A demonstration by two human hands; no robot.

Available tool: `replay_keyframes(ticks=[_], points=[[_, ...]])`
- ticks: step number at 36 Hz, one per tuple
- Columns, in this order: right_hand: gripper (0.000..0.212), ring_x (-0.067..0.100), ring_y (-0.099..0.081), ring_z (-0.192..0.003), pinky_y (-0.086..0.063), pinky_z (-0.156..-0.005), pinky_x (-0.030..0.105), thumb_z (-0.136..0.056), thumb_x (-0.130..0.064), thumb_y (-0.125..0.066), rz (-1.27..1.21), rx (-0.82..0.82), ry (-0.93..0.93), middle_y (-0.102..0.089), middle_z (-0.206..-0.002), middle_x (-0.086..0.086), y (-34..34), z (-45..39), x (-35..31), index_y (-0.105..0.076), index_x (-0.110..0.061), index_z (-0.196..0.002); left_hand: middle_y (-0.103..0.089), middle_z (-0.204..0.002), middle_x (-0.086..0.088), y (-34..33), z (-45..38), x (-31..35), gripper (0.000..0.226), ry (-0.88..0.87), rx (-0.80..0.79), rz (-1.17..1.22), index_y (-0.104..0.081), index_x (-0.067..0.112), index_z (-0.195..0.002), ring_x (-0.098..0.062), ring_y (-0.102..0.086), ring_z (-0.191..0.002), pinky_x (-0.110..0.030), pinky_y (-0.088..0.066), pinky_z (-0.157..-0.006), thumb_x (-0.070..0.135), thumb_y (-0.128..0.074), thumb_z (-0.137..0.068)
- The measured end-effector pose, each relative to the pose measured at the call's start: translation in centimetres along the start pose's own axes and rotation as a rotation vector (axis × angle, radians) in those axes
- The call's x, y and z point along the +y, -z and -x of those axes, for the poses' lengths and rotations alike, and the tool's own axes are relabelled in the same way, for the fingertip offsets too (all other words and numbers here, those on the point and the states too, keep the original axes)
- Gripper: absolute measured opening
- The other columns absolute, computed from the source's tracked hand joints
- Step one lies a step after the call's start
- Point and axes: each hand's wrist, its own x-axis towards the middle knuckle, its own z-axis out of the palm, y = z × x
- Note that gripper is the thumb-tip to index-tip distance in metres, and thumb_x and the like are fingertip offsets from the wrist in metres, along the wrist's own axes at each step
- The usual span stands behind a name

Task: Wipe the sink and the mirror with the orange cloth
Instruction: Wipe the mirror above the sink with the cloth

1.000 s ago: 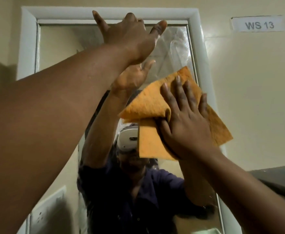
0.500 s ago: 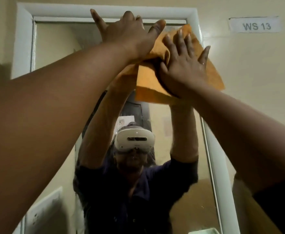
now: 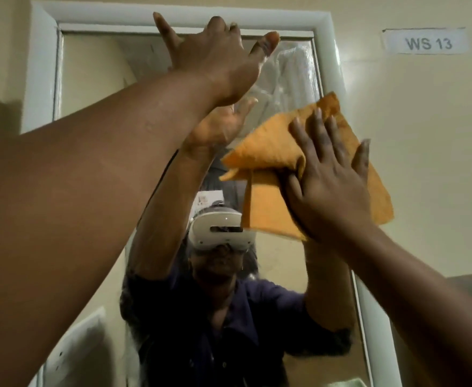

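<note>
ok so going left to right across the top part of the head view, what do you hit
mirror frame's left side → left hand pressed flat on the mirror → orange cloth → right hand flat on the cloth → WS 13 label on the wall

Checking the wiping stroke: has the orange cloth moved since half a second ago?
Yes. The orange cloth under the right hand slid down from the mirror frame's top right corner.

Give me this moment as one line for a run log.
stage: wiping mirror | right hand: flat, pressing orange cloth on glass | left hand: open, at mirror top
</note>
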Motion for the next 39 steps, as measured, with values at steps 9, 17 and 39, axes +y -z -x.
replay_keyframes(ticks=[9,17,39], points=[[0.070,0.022,-0.005,-0.144,-0.001,-0.111,0.052,-0.086,-0.045,-0.030,-0.036,0.047,-0.046,-0.012,-0.157,0.011,-1.9,8.3,0.6,-0.015,-0.020,-0.150,-0.025,-0.153,-0.009,0.3,0.1,0.2,0.071,-0.007,-0.003,0.005,-0.023,0.018,-0.147,-0.031,-0.028,-0.139,-0.065,0.012,-0.108,0.062,-0.010,-0.093],[0.074,0.029,-0.007,-0.143,0.003,-0.110,0.054,-0.082,-0.043,-0.031,-0.092,0.080,-0.101,-0.013,-0.156,0.016,-2.4,7.8,-2.4,-0.020,-0.014,-0.149,-0.024,-0.154,-0.008,0.8,-0.1,0.0,0.073,-0.008,-0.030,-0.009,-0.020,0.017,-0.148,-0.032,-0.028,-0.139,-0.065,0.013,-0.107,0.063,-0.009,-0.093],[0.065,0.021,0.014,-0.145,0.013,-0.107,0.062,-0.095,-0.054,-0.018,0.005,-0.006,-0.118,0.013,-0.159,0.003,0.8,-4.8,0.0,0.000,-0.027,-0.151,-0.023,-0.154,-0.008,1.0,-0.3,-0.5,0.068,-0.034,-0.043,-0.015,-0.022,0.018,-0.147,-0.031,-0.024,-0.141,-0.066,0.011,-0.108,0.059,-0.010,-0.094]])
